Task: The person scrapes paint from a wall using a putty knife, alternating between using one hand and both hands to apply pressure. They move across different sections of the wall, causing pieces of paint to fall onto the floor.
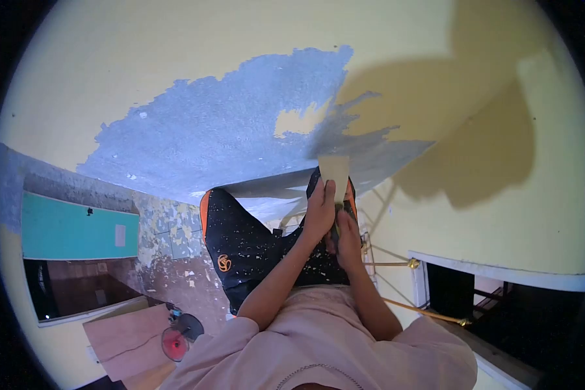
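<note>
A wide, pale scraper blade point(334, 170) points forward between my knees, its front edge overlapping the bare lower part of the wall in this view. My right hand point(348, 239) is closed round the scraper's dark handle. Just ahead of it, my left hand point(320, 211) grips the tool from the left side, fingers lying along the blade. Most of the handle is hidden by both hands. In front of me, the wall shows a large blue-grey patch point(227, 117) with ragged edges, surrounded by cream paint point(240, 36). A small cream island point(299, 121) remains inside the patch.
Pale flakes speckle my dark trousers point(250, 224) and the floor point(179, 279). On the left are a teal door point(65, 227), a brownish-pink board point(120, 341) and a fan point(175, 343). Brass-coloured rods point(393, 264) and a dark opening point(461, 292) lie to the right.
</note>
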`<act>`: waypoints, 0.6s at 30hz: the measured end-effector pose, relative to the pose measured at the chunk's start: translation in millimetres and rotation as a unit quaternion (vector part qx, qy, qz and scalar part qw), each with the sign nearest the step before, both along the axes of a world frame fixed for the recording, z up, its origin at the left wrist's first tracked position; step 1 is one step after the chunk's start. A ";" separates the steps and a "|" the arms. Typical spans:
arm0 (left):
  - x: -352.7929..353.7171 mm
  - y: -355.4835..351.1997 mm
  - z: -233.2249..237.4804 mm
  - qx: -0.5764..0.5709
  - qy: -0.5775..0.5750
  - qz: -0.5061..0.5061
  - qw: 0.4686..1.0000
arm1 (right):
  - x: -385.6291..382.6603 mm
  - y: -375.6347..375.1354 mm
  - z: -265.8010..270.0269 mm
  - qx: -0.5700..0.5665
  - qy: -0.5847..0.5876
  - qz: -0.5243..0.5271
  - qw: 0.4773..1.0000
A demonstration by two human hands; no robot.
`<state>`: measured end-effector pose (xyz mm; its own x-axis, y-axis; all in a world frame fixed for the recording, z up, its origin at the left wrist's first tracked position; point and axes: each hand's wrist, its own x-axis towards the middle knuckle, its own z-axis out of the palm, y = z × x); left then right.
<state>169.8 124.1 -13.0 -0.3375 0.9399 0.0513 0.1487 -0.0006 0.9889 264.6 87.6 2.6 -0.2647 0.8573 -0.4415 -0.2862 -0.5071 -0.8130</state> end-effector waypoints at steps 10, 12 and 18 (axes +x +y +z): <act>-21.8 -9.2 17.5 -0.107 -0.136 -0.039 0.984 | -55.6 10.4 -21.2 0.041 0.073 -0.086 0.993; -18.6 -5.5 19.0 -0.065 -0.013 0.011 0.998 | -63.4 9.4 -24.4 0.036 0.108 -0.132 0.985; -26.0 21.3 33.1 -0.112 0.011 -0.013 0.994 | -75.4 25.9 -42.9 0.090 0.114 -0.170 0.975</act>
